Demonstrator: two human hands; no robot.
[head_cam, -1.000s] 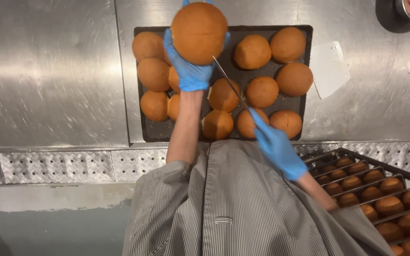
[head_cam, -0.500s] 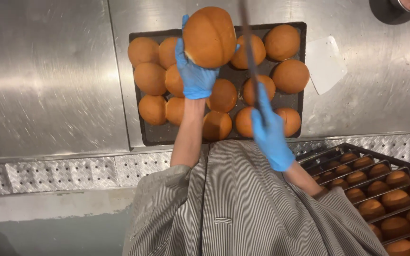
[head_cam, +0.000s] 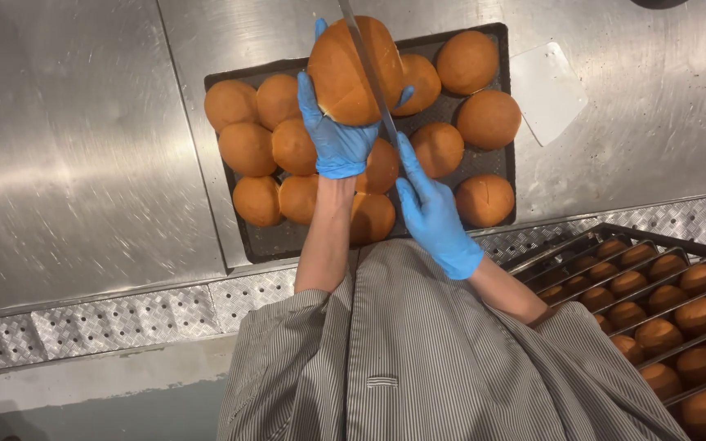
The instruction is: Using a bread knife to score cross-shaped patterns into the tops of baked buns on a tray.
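My left hand point(head_cam: 335, 135), in a blue glove, holds a large round brown bun point(head_cam: 345, 77) up above a dark baking tray point(head_cam: 251, 241). My right hand point(head_cam: 431, 208), also blue-gloved, grips a long thin knife point(head_cam: 367, 69) whose blade runs up across the held bun. Several more brown buns point(head_cam: 247, 149) lie on the tray under both hands.
The tray sits on a steel worktop point(head_cam: 83, 147). A white flat scraper point(head_cam: 545, 91) lies right of the tray. A rack of several smaller buns point(head_cam: 672, 327) stands at the lower right. A checker-plate steel edge point(head_cam: 124, 314) runs along the worktop's front.
The knife has swung from beside the bun to lie across it, with my right hand moving up and left. The held bun has stayed raised over the tray.
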